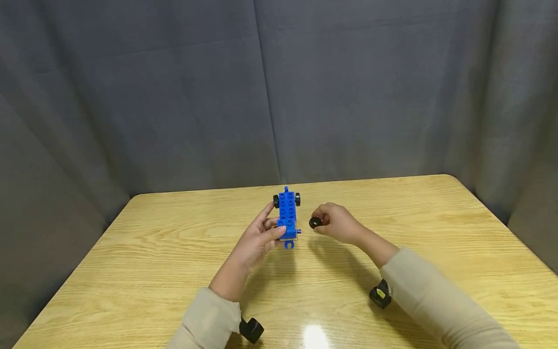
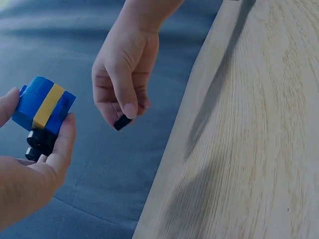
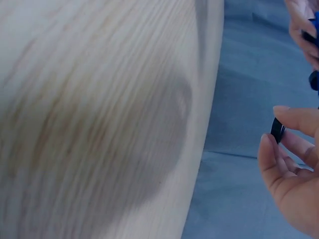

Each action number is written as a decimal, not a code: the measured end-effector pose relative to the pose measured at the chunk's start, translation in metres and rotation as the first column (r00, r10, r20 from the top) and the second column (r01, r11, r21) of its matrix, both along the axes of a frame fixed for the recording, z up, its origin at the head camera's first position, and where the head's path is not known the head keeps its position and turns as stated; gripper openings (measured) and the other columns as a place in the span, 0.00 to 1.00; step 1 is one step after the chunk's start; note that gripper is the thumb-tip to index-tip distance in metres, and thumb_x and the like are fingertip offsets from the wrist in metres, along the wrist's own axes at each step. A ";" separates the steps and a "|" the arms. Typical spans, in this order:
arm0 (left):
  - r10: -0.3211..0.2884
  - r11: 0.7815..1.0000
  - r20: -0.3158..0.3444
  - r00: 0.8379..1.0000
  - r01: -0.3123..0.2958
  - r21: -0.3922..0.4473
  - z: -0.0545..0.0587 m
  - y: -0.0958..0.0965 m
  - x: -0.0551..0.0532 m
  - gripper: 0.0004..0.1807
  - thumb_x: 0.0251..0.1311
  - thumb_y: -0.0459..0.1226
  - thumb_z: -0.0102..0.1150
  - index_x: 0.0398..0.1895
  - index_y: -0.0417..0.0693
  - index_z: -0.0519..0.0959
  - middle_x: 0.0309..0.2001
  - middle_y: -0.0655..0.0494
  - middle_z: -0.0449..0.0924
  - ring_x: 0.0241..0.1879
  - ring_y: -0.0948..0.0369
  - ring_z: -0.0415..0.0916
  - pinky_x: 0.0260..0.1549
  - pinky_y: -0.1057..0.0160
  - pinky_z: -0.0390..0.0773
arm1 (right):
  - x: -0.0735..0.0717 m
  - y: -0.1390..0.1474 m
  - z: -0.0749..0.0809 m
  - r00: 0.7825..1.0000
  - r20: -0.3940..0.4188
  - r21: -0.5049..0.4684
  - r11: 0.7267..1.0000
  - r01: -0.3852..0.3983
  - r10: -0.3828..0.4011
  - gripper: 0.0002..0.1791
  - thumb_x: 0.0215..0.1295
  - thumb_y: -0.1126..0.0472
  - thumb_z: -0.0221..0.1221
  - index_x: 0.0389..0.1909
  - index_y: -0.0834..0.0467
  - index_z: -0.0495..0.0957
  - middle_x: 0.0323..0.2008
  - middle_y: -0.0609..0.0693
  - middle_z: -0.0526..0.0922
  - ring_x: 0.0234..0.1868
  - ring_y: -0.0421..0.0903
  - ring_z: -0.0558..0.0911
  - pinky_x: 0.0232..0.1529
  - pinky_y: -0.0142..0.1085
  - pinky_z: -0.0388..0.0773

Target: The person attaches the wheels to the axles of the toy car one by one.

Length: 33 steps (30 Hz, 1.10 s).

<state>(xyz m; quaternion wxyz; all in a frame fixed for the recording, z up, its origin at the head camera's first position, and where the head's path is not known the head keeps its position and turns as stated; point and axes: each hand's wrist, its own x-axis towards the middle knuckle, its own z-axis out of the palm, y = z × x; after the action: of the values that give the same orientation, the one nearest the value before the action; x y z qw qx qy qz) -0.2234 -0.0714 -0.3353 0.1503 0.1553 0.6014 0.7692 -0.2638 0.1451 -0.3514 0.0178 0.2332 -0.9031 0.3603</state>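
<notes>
My left hand (image 1: 257,240) holds a blue toy car (image 1: 287,206) built of studded bricks, thumb across its near end. Black wheels stand on both sides of the far end, among them the right one (image 1: 298,199). A bare blue axle peg (image 1: 298,231) sticks out at the near right; the near left side is hidden by my fingers. A yellow stripe (image 2: 48,106) shows in the left wrist view. To the right of the car, and apart from it, my right hand (image 1: 342,224) pinches a small black wheel (image 3: 277,130) between thumb and fingertips.
Both hands are above a wooden table (image 1: 174,252). Grey-blue curtains (image 1: 196,121) hang behind it and at its sides. Black wrist cameras, one at the left sleeve (image 1: 251,330) and one at the right sleeve (image 1: 380,294), stick out over the table.
</notes>
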 end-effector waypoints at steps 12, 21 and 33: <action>0.009 1.000 -0.003 1.000 -0.009 -0.001 0.000 -0.001 0.002 0.38 0.58 0.27 0.47 0.67 0.48 0.39 0.48 0.47 0.64 0.39 0.61 0.71 0.41 0.60 0.70 | 0.017 -0.006 0.007 0.999 0.034 -0.132 0.991 -0.026 0.031 0.13 0.49 0.68 0.61 0.37 0.63 0.72 0.30 0.50 0.74 0.31 0.44 0.75 0.31 0.33 0.73; -0.001 1.000 -0.017 1.000 0.000 -0.022 -0.001 -0.002 0.003 0.39 0.58 0.28 0.47 0.67 0.48 0.39 0.48 0.47 0.64 0.39 0.61 0.71 0.39 0.62 0.70 | 0.028 -0.009 0.010 0.998 0.029 -0.196 0.979 -0.052 0.059 0.13 0.49 0.70 0.60 0.36 0.61 0.71 0.29 0.49 0.75 0.31 0.43 0.75 0.31 0.33 0.73; -0.053 0.999 -0.055 0.997 0.052 -0.013 -0.003 -0.003 0.003 0.39 0.58 0.28 0.47 0.67 0.47 0.37 0.48 0.47 0.64 0.40 0.62 0.71 0.42 0.58 0.69 | 0.038 -0.011 0.010 0.992 0.068 -0.305 0.949 -0.084 0.109 0.13 0.51 0.69 0.59 0.39 0.64 0.70 0.32 0.53 0.77 0.35 0.46 0.76 0.33 0.33 0.74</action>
<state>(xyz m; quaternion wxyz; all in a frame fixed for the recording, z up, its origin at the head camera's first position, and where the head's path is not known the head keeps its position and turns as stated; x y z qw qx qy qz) -0.2200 -0.0748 -0.3379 0.1546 0.1912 0.6054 0.7570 -0.2253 0.1343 -0.3410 -0.0024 0.2562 -0.8249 0.5038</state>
